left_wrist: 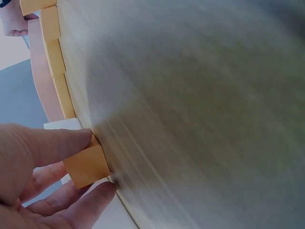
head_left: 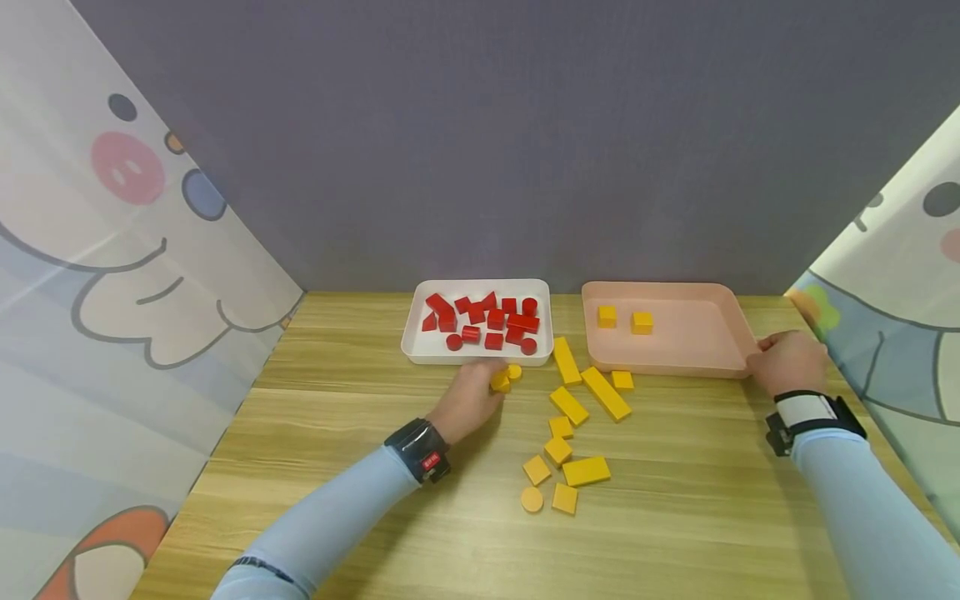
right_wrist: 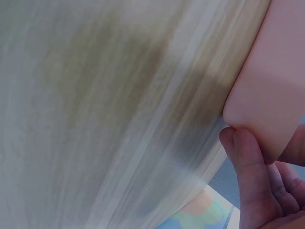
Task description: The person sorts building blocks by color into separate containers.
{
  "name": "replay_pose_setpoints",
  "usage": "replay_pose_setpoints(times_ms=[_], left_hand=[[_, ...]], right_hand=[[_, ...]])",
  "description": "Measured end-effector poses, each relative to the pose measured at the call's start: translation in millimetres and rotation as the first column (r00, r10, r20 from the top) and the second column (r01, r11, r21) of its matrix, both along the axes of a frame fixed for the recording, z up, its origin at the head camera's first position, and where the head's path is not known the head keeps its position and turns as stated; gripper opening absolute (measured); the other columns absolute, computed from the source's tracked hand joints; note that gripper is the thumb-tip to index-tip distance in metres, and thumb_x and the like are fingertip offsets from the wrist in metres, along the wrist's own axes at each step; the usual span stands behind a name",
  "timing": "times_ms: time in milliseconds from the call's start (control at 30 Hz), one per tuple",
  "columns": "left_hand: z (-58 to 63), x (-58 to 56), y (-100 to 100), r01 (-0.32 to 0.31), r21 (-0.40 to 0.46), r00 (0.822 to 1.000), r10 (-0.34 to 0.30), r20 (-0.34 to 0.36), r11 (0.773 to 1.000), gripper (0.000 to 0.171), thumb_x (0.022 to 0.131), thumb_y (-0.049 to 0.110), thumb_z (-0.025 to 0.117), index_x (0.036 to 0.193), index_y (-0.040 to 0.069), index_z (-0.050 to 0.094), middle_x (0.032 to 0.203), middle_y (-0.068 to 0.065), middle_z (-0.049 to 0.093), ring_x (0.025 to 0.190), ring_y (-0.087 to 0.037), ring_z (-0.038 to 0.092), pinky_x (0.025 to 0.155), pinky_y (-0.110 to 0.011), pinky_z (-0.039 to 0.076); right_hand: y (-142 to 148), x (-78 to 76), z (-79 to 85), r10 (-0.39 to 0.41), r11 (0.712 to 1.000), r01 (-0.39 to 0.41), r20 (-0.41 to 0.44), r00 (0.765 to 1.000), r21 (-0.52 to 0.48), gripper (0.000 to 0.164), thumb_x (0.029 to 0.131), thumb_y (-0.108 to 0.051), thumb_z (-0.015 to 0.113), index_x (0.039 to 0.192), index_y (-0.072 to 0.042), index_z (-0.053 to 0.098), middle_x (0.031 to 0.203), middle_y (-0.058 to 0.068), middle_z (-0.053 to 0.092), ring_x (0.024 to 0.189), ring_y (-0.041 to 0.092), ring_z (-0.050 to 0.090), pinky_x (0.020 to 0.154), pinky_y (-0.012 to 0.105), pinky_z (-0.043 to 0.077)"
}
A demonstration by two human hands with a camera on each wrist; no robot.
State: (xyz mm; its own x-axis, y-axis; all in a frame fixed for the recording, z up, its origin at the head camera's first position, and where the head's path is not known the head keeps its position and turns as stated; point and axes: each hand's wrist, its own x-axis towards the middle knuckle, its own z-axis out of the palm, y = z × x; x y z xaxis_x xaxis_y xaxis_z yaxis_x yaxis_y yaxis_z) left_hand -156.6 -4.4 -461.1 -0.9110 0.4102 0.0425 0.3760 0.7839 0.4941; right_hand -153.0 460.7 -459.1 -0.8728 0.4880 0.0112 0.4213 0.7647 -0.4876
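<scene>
My left hand (head_left: 468, 400) is just in front of the white tray, its thumb and fingers around a yellow block (left_wrist: 86, 167) close to the tabletop. Right beside that block lies a small yellow cylinder (head_left: 514, 372). The white tray (head_left: 427, 348) holds several red blocks (head_left: 496, 318) of mixed shapes. At the far right, my right hand (head_left: 791, 364) grips the front right corner of a pink tray (head_left: 697, 333). In the right wrist view, the thumb and fingers (right_wrist: 252, 167) pinch its wall. Two yellow cubes (head_left: 641, 323) sit inside the pink tray.
Several yellow blocks lie loose between and in front of the trays, among them a long bar (head_left: 606, 394), an oblong block (head_left: 587, 472) and a round piece (head_left: 532, 500). A grey wall (head_left: 525, 150) stands behind the wooden table (head_left: 337, 358); printed panels flank both sides.
</scene>
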Motion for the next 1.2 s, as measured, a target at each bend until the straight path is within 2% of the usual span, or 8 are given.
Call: replay_pose_setpoints(times_ms=[300, 533, 700, 900, 1067, 1200], left_hand=[[1.9, -1.1, 5, 0.02, 0.0, 1.0, -0.02, -0.017, 1.0, 0.052, 0.086, -0.004, 0.078, 0.135, 0.008, 0.068, 0.137, -0.008, 0.07, 0.125, -0.022, 0.068, 0.106, -0.038, 0.056], [23.8, -5.3, 21, 0.037, 0.04, 0.999, -0.036, -0.023, 0.999, 0.049, 0.087, -0.005, 0.078, 0.133, 0.008, 0.069, 0.132, -0.007, 0.073, 0.119, -0.022, 0.069, 0.104, -0.038, 0.058], [45.6, -17.6, 41, 0.053, 0.075, 0.998, -0.05, -0.047, 0.996, 0.048, 0.087, -0.004, 0.077, 0.133, 0.009, 0.069, 0.132, -0.006, 0.073, 0.121, -0.023, 0.068, 0.104, -0.039, 0.057], [66.9, -36.6, 68, 0.035, 0.1, 0.996, -0.027, -0.08, 0.994, 0.048, 0.089, -0.002, 0.077, 0.135, 0.012, 0.069, 0.13, -0.005, 0.073, 0.114, -0.021, 0.067, 0.102, -0.035, 0.058], [72.8, -50.0, 94, 0.048, 0.155, 0.997, -0.039, -0.062, 0.987, 0.047, 0.092, -0.003, 0.073, 0.136, 0.011, 0.067, 0.133, -0.006, 0.071, 0.115, -0.021, 0.066, 0.102, -0.034, 0.058], [71.0, -59.8, 117, 0.075, 0.187, 0.996, -0.065, -0.058, 0.98, 0.046, 0.093, -0.002, 0.071, 0.137, 0.011, 0.067, 0.138, -0.005, 0.069, 0.119, -0.02, 0.065, 0.104, -0.032, 0.057]], right_hand=[[5, 1.9, -2.2, -0.005, 1.0, 0.006, -0.017, 1.0, 0.017, 0.028, 0.086, -0.01, 0.062, 0.091, 0.015, 0.073, 0.083, 0.03, 0.074, 0.087, 0.051, 0.062, 0.059, 0.043, 0.043], [9, 3.0, -4.5, 0.003, 0.999, -0.002, -0.019, 1.0, 0.034, 0.028, 0.086, -0.011, 0.063, 0.091, 0.015, 0.073, 0.084, 0.03, 0.074, 0.082, 0.048, 0.064, 0.055, 0.039, 0.044], [10, 3.6, -5.3, 0.003, 0.999, -0.002, -0.028, 1.0, 0.034, 0.028, 0.085, -0.011, 0.063, 0.091, 0.014, 0.073, 0.086, 0.03, 0.074, 0.083, 0.049, 0.064, 0.056, 0.04, 0.044], [7, 1.6, -4.4, 0.0, 1.0, 0.0, -0.019, 1.0, 0.019, 0.027, 0.086, -0.011, 0.063, 0.092, 0.014, 0.074, 0.086, 0.03, 0.073, 0.077, 0.044, 0.063, 0.049, 0.031, 0.04], [1, -0.2, -2.9, -0.013, 1.0, 0.013, 0.002, 1.0, 0.0, 0.028, 0.087, -0.011, 0.065, 0.097, 0.014, 0.072, 0.096, 0.033, 0.072, 0.083, 0.044, 0.063, 0.054, 0.035, 0.044], [-2, -2.6, -3.9, -0.013, 1.0, 0.013, -0.003, 1.0, -0.009, 0.027, 0.087, -0.009, 0.065, 0.098, 0.015, 0.072, 0.098, 0.033, 0.072, 0.084, 0.044, 0.063, 0.056, 0.037, 0.047]])
